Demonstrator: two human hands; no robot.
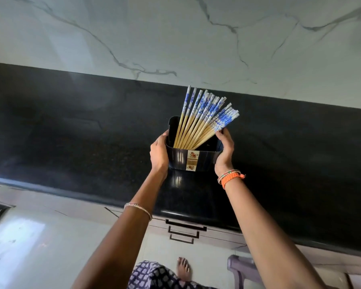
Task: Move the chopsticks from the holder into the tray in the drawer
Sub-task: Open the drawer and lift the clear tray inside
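Observation:
A dark square holder (193, 160) stands on the black counter, with a small label on its front. Several wooden chopsticks (204, 117) with blue-and-white patterned tops fan out of it, leaning to the right. My left hand (158, 155) grips the holder's left side. On the opposite side my right hand (224, 152) holds the right wall, its fingertips touching the lowest chopsticks. Below the counter edge, the drawers (186, 229) with dark handles are closed. No tray is in view.
The black granite counter (71, 132) runs across the view, with a white marble wall (175, 38) behind it. On the floor at the lower right stands a purple plastic stool (242, 268). My bare foot (182, 268) is on the floor below the drawers.

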